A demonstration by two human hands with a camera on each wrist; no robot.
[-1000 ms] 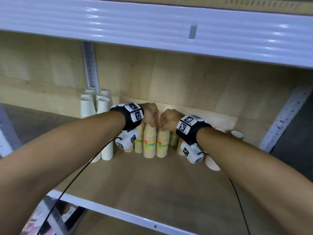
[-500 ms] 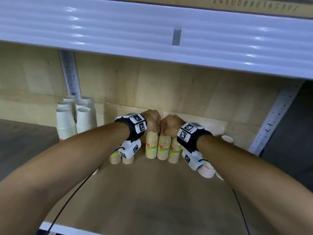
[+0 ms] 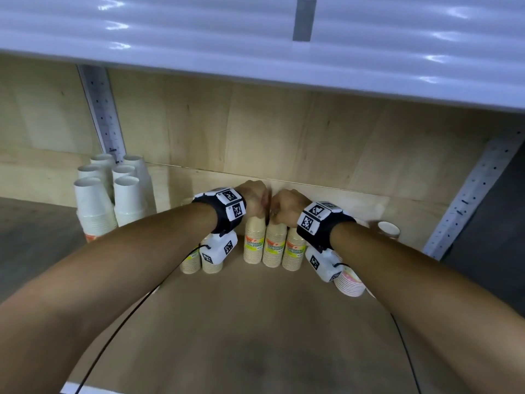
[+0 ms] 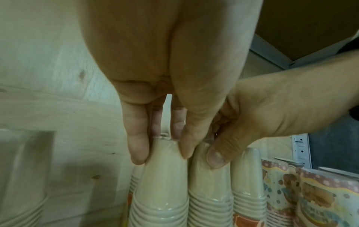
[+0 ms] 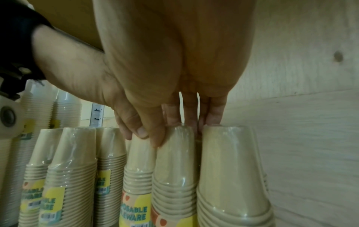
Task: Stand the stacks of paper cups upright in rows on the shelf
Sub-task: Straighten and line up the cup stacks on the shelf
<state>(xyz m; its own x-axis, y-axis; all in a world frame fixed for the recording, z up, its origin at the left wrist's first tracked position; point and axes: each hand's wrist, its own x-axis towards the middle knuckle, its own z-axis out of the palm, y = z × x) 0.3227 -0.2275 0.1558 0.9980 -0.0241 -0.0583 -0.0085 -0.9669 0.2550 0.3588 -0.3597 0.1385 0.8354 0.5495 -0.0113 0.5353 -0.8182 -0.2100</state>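
Three wrapped tan cup stacks stand upside down side by side on the wooden shelf. My left hand pinches the top of the left stack between thumb and fingers; the same left hand and stack fill the left wrist view. My right hand grips the top of the middle stack, with its thumb on the front; the right wrist view shows this hand on the stack. The third stack stands free at the right.
Two more tan stacks stand under my left wrist. White cup stacks fill the shelf's back left. Patterned cups lie under my right wrist, and a single cup is by the right upright. The upper shelf hangs low overhead.
Both hands have kept their hold on the stack tops and have drawn the stacks together into a row. My head has shifted right and closer.
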